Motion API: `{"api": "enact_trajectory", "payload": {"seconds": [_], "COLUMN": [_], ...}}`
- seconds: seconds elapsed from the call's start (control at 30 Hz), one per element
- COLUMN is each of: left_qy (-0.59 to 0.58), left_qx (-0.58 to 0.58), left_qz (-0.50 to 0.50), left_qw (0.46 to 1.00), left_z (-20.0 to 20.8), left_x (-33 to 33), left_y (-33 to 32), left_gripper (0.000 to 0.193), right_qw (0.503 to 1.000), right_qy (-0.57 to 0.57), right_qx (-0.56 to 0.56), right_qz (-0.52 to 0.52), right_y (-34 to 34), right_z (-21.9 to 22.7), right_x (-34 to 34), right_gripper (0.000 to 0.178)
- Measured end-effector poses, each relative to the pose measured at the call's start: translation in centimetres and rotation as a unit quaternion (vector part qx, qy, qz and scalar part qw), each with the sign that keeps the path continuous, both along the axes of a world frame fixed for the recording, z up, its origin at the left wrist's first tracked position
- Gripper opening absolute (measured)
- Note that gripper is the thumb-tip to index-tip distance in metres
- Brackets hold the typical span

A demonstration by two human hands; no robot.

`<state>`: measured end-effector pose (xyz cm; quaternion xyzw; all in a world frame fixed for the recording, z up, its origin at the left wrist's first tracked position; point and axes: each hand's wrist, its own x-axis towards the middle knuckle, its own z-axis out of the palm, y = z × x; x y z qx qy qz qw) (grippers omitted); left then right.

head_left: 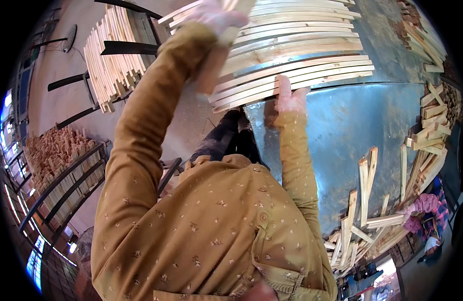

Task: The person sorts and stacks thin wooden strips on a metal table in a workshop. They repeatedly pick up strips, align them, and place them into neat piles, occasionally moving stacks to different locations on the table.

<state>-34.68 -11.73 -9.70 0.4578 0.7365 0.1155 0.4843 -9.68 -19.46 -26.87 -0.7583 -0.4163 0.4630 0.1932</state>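
A grey-blue sheet-metal table top [361, 120] occupies the right half of the view. On its lower right portion lies a loose heap of short pale wooden offcuts [364, 220], crossed at various angles. Further short wooden pieces [432, 125] are piled along the right edge, with more [422, 35] at the upper right. At upper left, a bundle of pale wooden slats [113, 60] rests on a black metal frame [126, 47]. At far left, a black metal rack [66, 175] holds reddish wooden blocks [56, 150]. The floor [66, 100] is pale concrete.

Pale yellow-cream wooden slats [291, 55]; mustard shirt sleeve [141, 130] with small light flecks; blue-grey metal table [351, 125].
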Motion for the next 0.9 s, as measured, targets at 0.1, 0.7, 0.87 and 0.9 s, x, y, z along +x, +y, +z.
{"api": "enact_trajectory", "payload": {"seconds": [0.1,0.7,0.87,0.9], "left_qy": [-0.039,0.384,0.469,0.493], "left_qx": [0.234,-0.017,-0.124,-0.144], "left_qz": [0.076,0.563,0.466,0.436], "left_qw": [0.969,0.732,0.740,0.739], "left_z": [-2.2,-6.1,-11.4,-12.7], "left_x": [-7.0,-31.6,-46.1,-48.9], "left_y": [-5.7,-34.2,-31.2,-31.6], "left_gripper": [0.105,0.111,0.103,0.099], "right_qw": [0.995,0.995,0.997,0.995], "right_qy": [-0.088,0.093,0.012,-0.067], "right_qx": [-0.017,0.023,0.052,0.039], "right_qz": [0.046,-0.039,-0.057,-0.056], "right_y": [1.8,2.2,2.1,1.9], "right_z": [-0.4,-0.1,-0.9,1.8], "right_x": [-1.9,-3.3,-1.8,-5.0], "right_gripper": [0.118,0.040,0.035,0.038]}}
